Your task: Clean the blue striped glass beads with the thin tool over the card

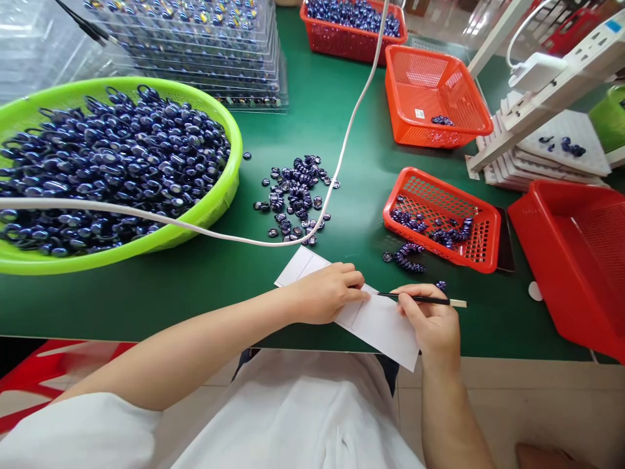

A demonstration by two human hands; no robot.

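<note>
A long, narrow white paper strip (pixel 378 329) with printed lines lies at a slant by the table's near edge. My left hand (pixel 325 293) rests on it, fingers curled and pressed against the sheet. In my right hand (pixel 432 319) is a slim black pen (pixel 424 299) with a pale end, gripped between thumb and fingers. Its tip points left and meets the paper right beside my left fingertips. What lies under my left palm is hidden. Just beyond the strip, shiny dark-blue beads (pixel 297 192) are scattered in a loose heap.
A green basket (pixel 233 153) heaped with dark-blue looped pieces stands left. Clear stacked trays (pixel 280 85) rise behind it. A white cable (pixel 234 240) crosses the table. Red baskets (pixel 415 133), (pixel 473 264) and a larger red bin (pixel 547 260) stand right, near a curved bead string (pixel 407 258).
</note>
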